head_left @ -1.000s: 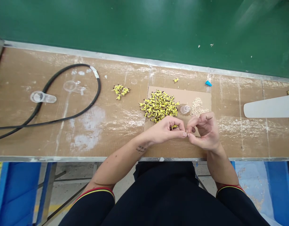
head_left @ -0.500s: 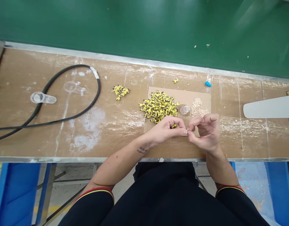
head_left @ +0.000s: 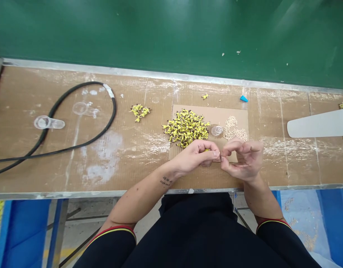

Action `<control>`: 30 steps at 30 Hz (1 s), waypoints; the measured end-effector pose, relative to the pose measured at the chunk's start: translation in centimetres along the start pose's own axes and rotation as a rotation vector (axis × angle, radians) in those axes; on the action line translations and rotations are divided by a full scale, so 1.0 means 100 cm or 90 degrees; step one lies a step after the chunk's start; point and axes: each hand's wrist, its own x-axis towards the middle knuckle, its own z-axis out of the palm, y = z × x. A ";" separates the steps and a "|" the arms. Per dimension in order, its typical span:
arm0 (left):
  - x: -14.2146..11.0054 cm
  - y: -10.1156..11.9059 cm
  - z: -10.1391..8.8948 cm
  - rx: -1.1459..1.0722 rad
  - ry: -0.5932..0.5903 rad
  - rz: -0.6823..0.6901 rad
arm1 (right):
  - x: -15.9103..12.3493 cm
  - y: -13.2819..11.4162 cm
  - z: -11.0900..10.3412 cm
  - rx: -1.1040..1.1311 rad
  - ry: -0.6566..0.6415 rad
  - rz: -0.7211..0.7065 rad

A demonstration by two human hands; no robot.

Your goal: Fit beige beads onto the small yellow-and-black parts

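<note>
**Both hands pinching at fingertips over cardboard sheet**

Right hand [head_left: 245, 162] has loosened a little in the last moment, fingers now more spread and less curled, while its thumb and first finger stay pinched toward the left hand [head_left: 195, 158]. Left hand is curled nearly closed, fingers bent over, thumb pressed in toward the right hand's fingertips. The two hands meet at the fingertips above the near edge of the cardboard sheet [head_left: 229, 115]. Anything between those fingertips is too small to make out, so can't tell if they're gripping something there.

A yellow piece [head_left: 206, 150] shows at the curl of the left fingers. It looks tucked in there, but can't tell if it's held or just lying under the hand.

Just past the fingers, toward the far table edge, sits the big heap of yellow pieces [head_left: 186, 128] with dark ends. Next to it on the sheet are a clear plastic cap [head_left: 216, 130] and a heap of beige grains [head_left: 234, 128].

Rest of the table [head_left: 101, 178]: black cable [head_left: 114, 111] looped at the left end, small yellow pile [head_left: 139, 112] left of the sheet, blue scrap [head_left: 243, 98] near the far edge, white plastic blade [head_left: 318, 124] at the right end.
</note>
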 end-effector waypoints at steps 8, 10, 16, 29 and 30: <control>-0.001 0.003 0.000 -0.064 -0.005 -0.025 | 0.005 -0.005 -0.025 0.083 -0.154 0.033; -0.001 0.003 0.000 -0.070 -0.013 -0.021 | 0.007 -0.007 -0.035 0.111 -0.244 0.063; -0.002 0.003 -0.002 -0.077 -0.035 -0.007 | 0.011 -0.003 -0.039 0.082 -0.218 0.035; -0.002 0.003 -0.002 -0.053 -0.046 0.007 | 0.008 -0.003 -0.036 0.117 -0.170 0.055; -0.002 0.004 -0.002 -0.053 -0.044 0.009 | 0.008 -0.003 -0.036 0.128 -0.175 0.055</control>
